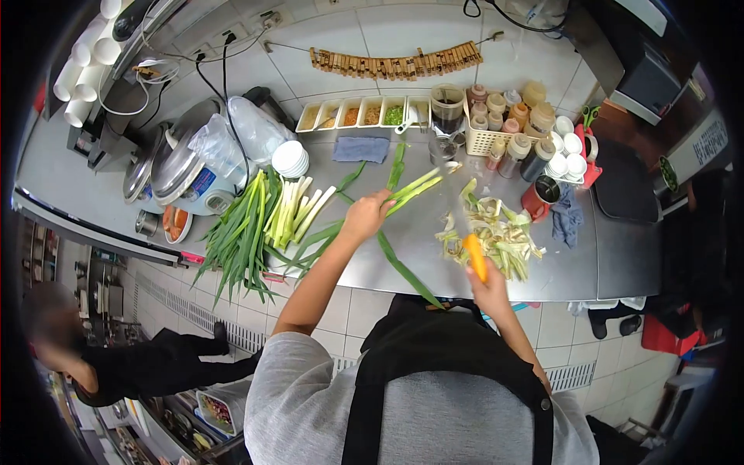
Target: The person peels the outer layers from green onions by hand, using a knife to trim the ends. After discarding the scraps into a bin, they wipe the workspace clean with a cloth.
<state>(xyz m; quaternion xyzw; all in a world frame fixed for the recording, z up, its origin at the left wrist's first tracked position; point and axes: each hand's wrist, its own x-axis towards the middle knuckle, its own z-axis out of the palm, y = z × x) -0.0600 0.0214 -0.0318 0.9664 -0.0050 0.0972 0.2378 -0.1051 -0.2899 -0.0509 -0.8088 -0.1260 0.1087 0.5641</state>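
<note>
My left hand (368, 217) is closed around a green onion (415, 191), whose pale stem points to the upper right while long green leaves trail toward the counter's front edge. In my right hand (488, 288) is a knife with an orange handle (475, 258). Its blade, smeared by motion, reaches up to the pale end of that stem. Just right of the blade lies a heap of pale green trimmings (496, 232). Left of my left forearm rests a bunch of green onions (298, 209), white ends up and leaves hanging over the edge.
Along the wall stand a row of topping containers (364, 114), a basket of sauce bottles (488, 142) and a folded blue cloth (361, 149). White bowls (291, 159) and lidded pots (182, 159) are at left. A red mug (540, 198) stands right. Another person (155, 360) is at lower left.
</note>
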